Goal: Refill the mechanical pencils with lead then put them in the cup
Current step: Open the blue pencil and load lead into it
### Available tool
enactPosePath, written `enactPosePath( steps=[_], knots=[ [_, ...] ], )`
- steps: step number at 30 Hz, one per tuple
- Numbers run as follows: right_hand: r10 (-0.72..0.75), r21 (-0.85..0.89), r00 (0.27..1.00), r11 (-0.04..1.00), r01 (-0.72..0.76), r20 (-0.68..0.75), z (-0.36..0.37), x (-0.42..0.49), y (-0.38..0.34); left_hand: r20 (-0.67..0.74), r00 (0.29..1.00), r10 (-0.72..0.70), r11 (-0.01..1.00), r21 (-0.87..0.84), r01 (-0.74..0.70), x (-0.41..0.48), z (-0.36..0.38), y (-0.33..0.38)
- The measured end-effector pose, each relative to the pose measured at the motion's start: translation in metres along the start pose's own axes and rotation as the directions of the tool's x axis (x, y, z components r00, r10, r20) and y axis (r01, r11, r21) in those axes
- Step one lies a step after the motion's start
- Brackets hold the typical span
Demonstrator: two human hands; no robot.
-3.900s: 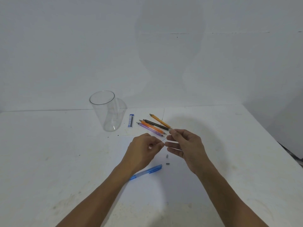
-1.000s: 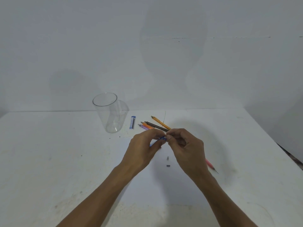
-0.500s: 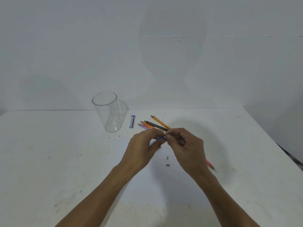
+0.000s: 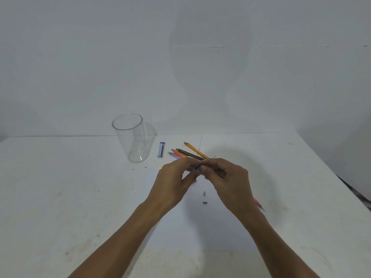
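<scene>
Head view: left hand (image 4: 173, 182) and right hand (image 4: 227, 180) pinch a blue pencil (image 4: 197, 167).

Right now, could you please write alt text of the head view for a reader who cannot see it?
The left hand and right hand pinch a blue pencil between their fingertips above a white table. Beyond them are four more pencils, a lead case and an empty clear cup; two small grey caps lie below the hands.
</scene>
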State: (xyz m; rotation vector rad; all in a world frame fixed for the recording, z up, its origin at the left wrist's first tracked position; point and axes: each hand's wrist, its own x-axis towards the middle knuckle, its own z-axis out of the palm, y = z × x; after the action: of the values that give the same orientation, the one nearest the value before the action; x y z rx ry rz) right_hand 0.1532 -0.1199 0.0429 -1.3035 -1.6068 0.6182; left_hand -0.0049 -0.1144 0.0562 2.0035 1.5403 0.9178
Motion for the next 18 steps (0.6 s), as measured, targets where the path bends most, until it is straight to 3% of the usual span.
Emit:
enactPosePath(
  steps=[18],
  knots=[
    [0.053,-0.053,0.993,0.997,-0.047,0.109,-0.0060,0.0071,-0.0057,-0.002,1.000,-0.006,0.998,-0.068,0.006,-0.0002,0.0037,-0.0055]
  ],
)
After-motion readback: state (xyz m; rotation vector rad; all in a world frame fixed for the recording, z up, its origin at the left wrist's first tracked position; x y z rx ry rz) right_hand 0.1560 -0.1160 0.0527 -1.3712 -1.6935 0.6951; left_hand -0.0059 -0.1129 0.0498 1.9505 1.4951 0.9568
